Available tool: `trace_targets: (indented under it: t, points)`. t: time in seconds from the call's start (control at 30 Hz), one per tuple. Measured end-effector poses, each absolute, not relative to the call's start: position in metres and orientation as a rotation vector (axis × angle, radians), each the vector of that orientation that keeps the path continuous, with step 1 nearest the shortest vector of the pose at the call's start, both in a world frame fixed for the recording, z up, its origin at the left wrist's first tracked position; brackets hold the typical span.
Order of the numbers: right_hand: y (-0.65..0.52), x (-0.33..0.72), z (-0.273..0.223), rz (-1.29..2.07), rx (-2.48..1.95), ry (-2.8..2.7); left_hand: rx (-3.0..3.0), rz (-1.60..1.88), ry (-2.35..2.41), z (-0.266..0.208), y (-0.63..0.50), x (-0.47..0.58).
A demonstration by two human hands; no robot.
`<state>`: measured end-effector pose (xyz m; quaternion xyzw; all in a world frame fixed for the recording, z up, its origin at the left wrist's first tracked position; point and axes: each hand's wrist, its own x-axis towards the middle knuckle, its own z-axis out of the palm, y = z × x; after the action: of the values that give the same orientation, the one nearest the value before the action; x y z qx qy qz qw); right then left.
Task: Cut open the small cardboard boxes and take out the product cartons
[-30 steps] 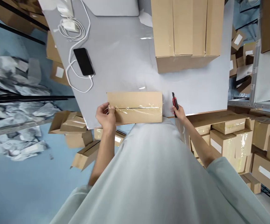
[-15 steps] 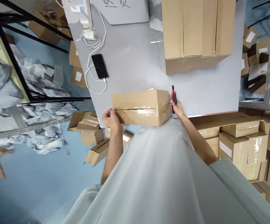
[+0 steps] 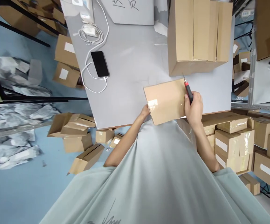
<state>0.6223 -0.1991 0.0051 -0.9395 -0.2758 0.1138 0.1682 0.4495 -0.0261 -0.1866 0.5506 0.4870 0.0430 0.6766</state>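
Note:
A small cardboard box (image 3: 168,101) is tilted at the table's front edge, a plain brown face toward me and a shiny patch of tape at its left corner. My left hand (image 3: 145,112) grips its left end, with the fingertips hidden behind the cardboard. In my right hand (image 3: 194,107) is a red and black utility knife (image 3: 189,92), the blade out and pointing away from me. That hand is closed round the handle and sits against the box's right edge.
Beyond the small box stands a large carton (image 3: 183,34) on the grey table (image 3: 127,62). A phone (image 3: 99,64) on a white cable and a closed laptop (image 3: 132,14) lie toward the left and back. Cartons (image 3: 228,144) are stacked below the table's right side.
The small box has been turned and moved right, so its taped long side no longer faces me. My left hand followed it rightward; my right hand moved right with the knife.

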Motion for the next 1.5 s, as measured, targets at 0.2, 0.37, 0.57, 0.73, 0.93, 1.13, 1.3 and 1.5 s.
trace_targets:
  t: [0.2, 0.37, 0.57, 0.73, 0.93, 1.13, 1.3, 1.5]
  points:
    - [-0.175, 0.587, -0.010, 0.183, -2.867, -0.832, 1.261, 0.204, 1.109, -0.158, 0.019, 0.424]
    - [-0.173, 0.589, -0.013, 0.087, -2.908, -0.854, 1.459, 0.262, 0.817, -0.097, 0.044, 0.412]
    - [-0.173, 0.590, -0.014, 0.085, -2.875, -0.767, 1.505, 0.267, 0.716, -0.061, 0.040, 0.412]
    - [-0.187, 0.579, -0.002, -0.027, -2.816, -0.747, 1.477, 0.249, 0.747, -0.067, 0.035, 0.416]
    - [-0.199, 0.510, 0.047, 0.550, -2.542, -0.767, 1.422, 0.280, 0.718, -0.071, 0.036, 0.416]
    - [-0.193, 0.478, 0.051, 0.875, -2.464, -0.758, 1.393, 0.299, 0.714, -0.075, 0.038, 0.415]
    - [-0.193, 0.478, 0.049, 0.841, -2.475, -0.908, 1.378, 0.309, 0.706, -0.076, 0.037, 0.416]
    - [-0.189, 0.474, 0.055, 0.833, -2.563, -1.036, 1.347, 0.311, 0.709, -0.075, 0.036, 0.415]
